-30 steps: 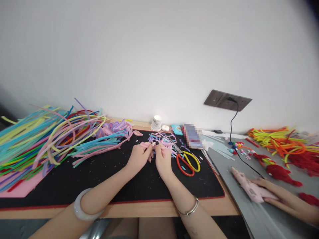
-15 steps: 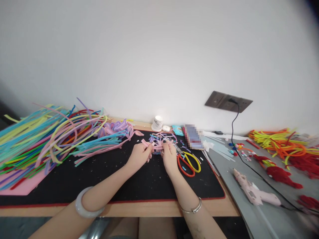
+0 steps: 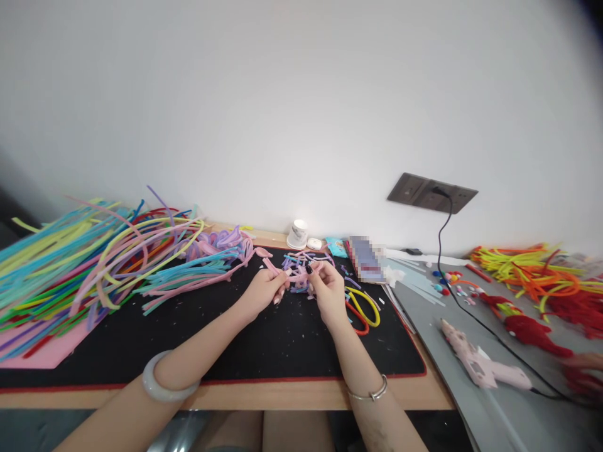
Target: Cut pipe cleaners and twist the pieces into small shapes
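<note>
Over the black mat [image 3: 282, 345], my left hand [image 3: 264, 290] pinches a pink pipe cleaner [image 3: 270, 267] between thumb and fingers, with one end sticking out at its upper left. My right hand [image 3: 328, 290] is closed on the same pink pipe cleaner, a short way to the right. The fingers cover part of it, so its exact shape is unclear. Just behind both hands lies a heap of short cut purple, blue and pink pieces [image 3: 294, 258]. Scissors [image 3: 372, 311] with red and yellow handles rest beside my right hand, partly hidden by it.
Long colourful pipe cleaners [image 3: 94, 251] cover the left side. A paper cup [image 3: 298, 232] and a phone [image 3: 365, 258] stand or lie by the wall. On the grey surface at right are a glue gun [image 3: 485, 364], its cord, and red plush pieces [image 3: 532, 333]. Another person's hand [image 3: 584, 363] shows at the right edge.
My right hand has shifted slightly right and turned, now covering more of the scissors. My left hand has moved a little left. The other person's hand has come into clearer view at right.
</note>
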Motion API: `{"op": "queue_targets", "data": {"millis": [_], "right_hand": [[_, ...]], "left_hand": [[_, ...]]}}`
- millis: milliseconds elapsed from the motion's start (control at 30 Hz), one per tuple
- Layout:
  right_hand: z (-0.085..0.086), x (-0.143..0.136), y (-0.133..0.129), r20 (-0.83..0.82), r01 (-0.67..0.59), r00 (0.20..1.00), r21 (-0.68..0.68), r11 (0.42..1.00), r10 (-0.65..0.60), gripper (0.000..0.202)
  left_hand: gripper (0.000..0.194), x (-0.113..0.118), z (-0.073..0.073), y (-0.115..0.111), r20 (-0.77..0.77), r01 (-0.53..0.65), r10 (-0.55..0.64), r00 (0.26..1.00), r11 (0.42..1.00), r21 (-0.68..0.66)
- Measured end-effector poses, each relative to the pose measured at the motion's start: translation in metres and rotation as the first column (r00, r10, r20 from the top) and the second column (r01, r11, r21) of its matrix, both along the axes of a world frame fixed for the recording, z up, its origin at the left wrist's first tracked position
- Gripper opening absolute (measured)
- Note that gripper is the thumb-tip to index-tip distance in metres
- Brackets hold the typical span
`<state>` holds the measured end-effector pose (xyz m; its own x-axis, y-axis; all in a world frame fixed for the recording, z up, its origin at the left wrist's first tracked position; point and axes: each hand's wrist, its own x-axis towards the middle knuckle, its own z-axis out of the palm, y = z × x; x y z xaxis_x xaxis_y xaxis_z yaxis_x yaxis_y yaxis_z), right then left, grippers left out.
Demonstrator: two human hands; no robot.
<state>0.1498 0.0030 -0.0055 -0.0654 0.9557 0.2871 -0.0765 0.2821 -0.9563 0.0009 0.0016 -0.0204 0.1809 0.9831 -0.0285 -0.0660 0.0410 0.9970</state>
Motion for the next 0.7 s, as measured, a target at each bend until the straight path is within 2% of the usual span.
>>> {"op": "queue_targets", "data": {"millis": [167, 267, 400, 567, 700], "right_hand": [[0.0013, 0.0021, 0.0028, -0.064, 0.095, 0.993, -0.016, 0.995, -0.096, 0.02], [0.0012, 0.002, 0.0029, -0.103, 0.087, 0.991, -0.016, 0.996, -0.088, 0.021], [0.004, 0.0034, 0.001, -0.095, -0.056, 0.994, -0.061, 0.997, 0.05, 0.019], [0.0091, 0.006, -0.0026, -0.082, -0.295, 0.954, -0.077, 0.952, 0.289, 0.029], [0.01, 0.007, -0.0031, -0.021, -0.295, 0.956, -0.072, 0.953, 0.294, 0.027]], "left_hand": [[0.032, 0.0003, 0.001, -0.0006, 0.047, -0.031, 0.033, 0.998, 0.998, -0.053], [0.032, 0.0, 0.0002, -0.0007, 0.069, -0.038, 0.042, 0.997, 0.998, -0.059], [0.032, -0.0022, 0.0001, -0.0006, 0.08, -0.024, 0.029, 0.996, 0.997, -0.069], [0.033, -0.0047, 0.0019, -0.0011, 0.137, 0.036, -0.028, 0.99, 0.998, -0.055], [0.033, -0.0044, 0.002, -0.0015, 0.119, 0.099, -0.09, 0.989, 0.993, -0.07]]}}
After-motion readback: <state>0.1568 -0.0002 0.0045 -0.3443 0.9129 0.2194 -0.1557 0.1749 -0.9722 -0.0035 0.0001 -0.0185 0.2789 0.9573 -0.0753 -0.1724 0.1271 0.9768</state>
